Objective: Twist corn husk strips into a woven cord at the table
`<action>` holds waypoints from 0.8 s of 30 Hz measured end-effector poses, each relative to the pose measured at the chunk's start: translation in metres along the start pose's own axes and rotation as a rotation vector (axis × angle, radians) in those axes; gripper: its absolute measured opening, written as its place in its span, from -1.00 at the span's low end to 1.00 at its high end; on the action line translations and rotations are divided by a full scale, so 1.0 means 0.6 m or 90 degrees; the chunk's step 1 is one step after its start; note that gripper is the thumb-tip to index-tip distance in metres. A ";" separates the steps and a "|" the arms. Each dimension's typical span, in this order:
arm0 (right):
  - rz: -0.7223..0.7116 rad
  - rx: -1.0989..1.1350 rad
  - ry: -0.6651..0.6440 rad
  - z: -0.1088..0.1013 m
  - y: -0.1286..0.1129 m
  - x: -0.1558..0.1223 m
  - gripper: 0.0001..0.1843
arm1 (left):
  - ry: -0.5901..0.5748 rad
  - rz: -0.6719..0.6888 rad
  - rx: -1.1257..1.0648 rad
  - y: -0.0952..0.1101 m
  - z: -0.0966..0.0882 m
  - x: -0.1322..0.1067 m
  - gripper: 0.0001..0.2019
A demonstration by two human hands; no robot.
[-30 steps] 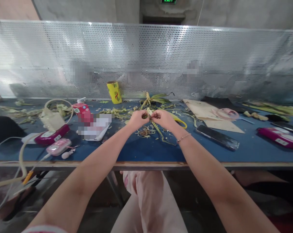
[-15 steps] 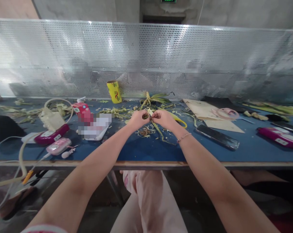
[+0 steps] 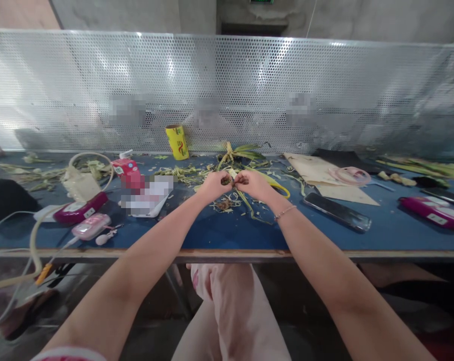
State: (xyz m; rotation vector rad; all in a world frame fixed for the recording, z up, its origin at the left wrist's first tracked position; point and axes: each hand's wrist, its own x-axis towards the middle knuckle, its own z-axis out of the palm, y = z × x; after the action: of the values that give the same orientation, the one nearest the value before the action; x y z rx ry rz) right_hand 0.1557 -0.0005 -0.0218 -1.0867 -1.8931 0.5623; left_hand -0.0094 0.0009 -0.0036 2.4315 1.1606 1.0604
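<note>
Over the middle of the table, my left hand (image 3: 216, 184) and my right hand (image 3: 254, 183) meet fingertip to fingertip. Both are closed in a pinch on a thin green plant stem (image 3: 248, 203), which trails from the fingertips toward the table's front. The exact spot they grip is small and partly hidden by the fingers. Just behind the hands lies a leafy plant clump (image 3: 230, 153) with long green leaves. Brown and pale scraps (image 3: 224, 204) lie beneath the hands, and a yellow loop (image 3: 283, 189) shows beside my right hand.
A yellow roll (image 3: 177, 143) stands by the perforated metal screen (image 3: 227, 75). Left are a red carton (image 3: 128, 173), a white phone-like item (image 3: 155, 198) and a magenta device (image 3: 82, 208) with cables. A dark phone (image 3: 337, 211), cardboard (image 3: 305, 168) and another magenta device (image 3: 433, 213) lie right.
</note>
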 end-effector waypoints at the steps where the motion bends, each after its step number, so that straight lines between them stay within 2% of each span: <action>1: -0.004 -0.004 -0.004 0.000 0.001 0.000 -0.90 | -0.002 0.003 0.003 0.000 0.001 0.000 -0.91; 6: -0.005 -0.061 -0.023 -0.001 0.004 0.001 -0.90 | -0.013 0.018 0.032 0.001 0.003 0.001 -0.92; 10: 0.047 -0.070 -0.063 -0.007 -0.003 -0.002 -0.92 | -0.021 0.025 0.051 0.003 0.003 0.001 -0.91; 14: 0.125 0.063 -0.120 -0.013 -0.013 -0.007 -0.95 | -0.020 0.038 0.046 0.004 0.002 0.002 -0.89; 18: 0.224 0.197 -0.117 -0.013 -0.024 -0.010 -0.96 | -0.012 0.046 0.012 0.006 0.000 0.000 -0.88; 21: 0.257 0.267 -0.129 -0.013 -0.030 -0.013 -0.93 | -0.007 0.019 -0.043 0.006 -0.001 0.000 -0.86; 24: 0.258 0.277 -0.124 -0.012 -0.032 -0.013 -0.91 | -0.023 -0.009 -0.119 0.002 -0.001 0.001 -0.82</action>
State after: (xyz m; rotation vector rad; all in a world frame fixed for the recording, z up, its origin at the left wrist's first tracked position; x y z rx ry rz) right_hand 0.1547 -0.0173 -0.0075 -1.1523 -1.5996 1.2841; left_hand -0.0088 0.0002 -0.0024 2.2854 1.0167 1.0644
